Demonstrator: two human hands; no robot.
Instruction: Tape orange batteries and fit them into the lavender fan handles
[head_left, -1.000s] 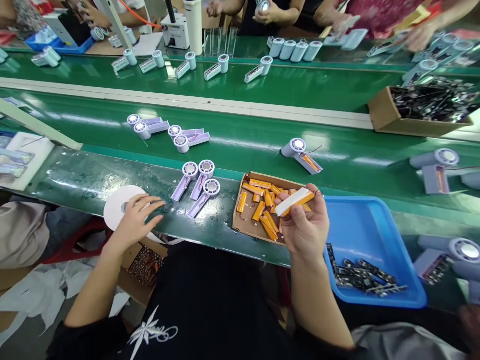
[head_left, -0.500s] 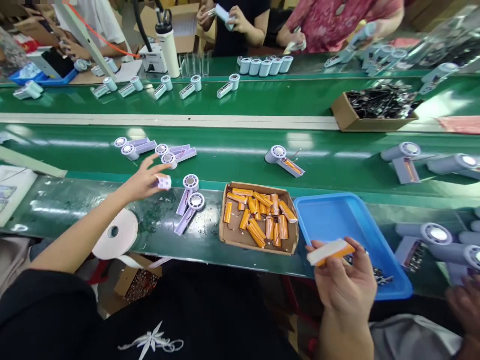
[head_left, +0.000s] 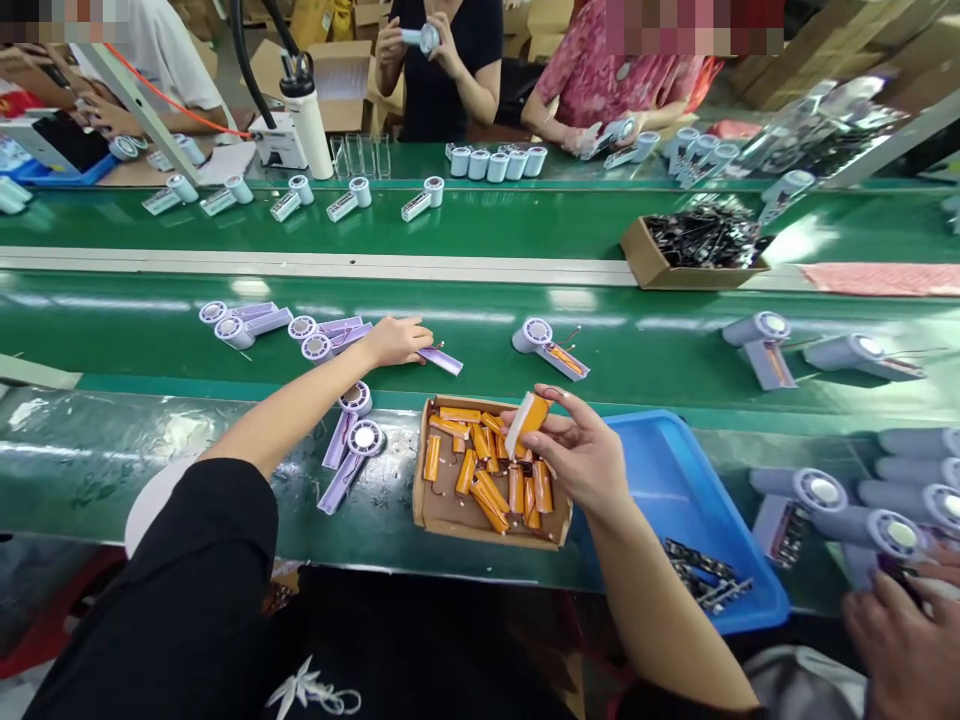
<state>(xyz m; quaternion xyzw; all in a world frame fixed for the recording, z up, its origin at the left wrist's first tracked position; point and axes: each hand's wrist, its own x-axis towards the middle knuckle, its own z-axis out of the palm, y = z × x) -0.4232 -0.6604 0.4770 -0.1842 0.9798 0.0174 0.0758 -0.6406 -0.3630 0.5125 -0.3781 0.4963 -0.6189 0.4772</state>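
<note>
My left hand [head_left: 397, 341] is closed over a lilac handheld-fan housing on the green belt. Its open, trough-like handle [head_left: 442, 360] sticks out to the right, while the rest is hidden under my fingers. Between the thumb and fingers of my right hand [head_left: 589, 450] is an orange-wrapped battery [head_left: 527, 425] with a white strip along one side. It is held tilted above a cardboard tray [head_left: 427, 515] of similar orange batteries. Two lilac fan housings [head_left: 365, 438] lie near my left forearm, and several others [head_left: 231, 330] rest farther left on the belt.
A blue tray [head_left: 697, 480] with small dark parts stands right of the cardboard tray. One fan with a battery in its handle [head_left: 537, 335] lies ahead. A co-worker's hand [head_left: 907, 630] works among fans at right. Across the belt, a box of black parts [head_left: 660, 270] sits before other people.
My left hand has moved right and down onto the belt, where a lilac handle now shows. My right hand has carried the battery left, over the cardboard tray, and turned it more upright.
</note>
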